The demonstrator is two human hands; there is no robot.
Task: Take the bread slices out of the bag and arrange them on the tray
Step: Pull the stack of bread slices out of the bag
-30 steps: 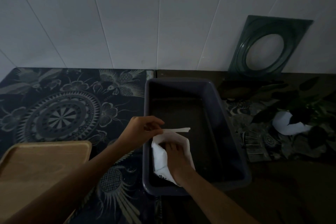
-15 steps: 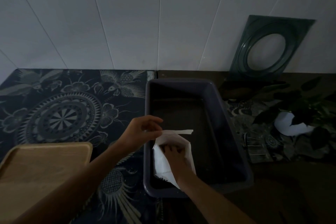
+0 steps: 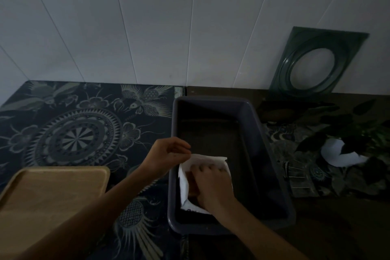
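Head view, bag (image 3: 184, 183) print unreadable, hands at bag

The wooden tray (image 3: 52, 194) lies bare and open from above — only the dark bin's wall (image 3: 172, 175) stands between it and the bag (image 3: 185, 183).

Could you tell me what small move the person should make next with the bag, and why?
Probably draw the right hand back out of the white bag with a slice in its grip, while the left hand pinches the bag's upper edge open. Something brown shows inside the bag, which lies in the dark bin, and the wooden tray to the left carries no bread.
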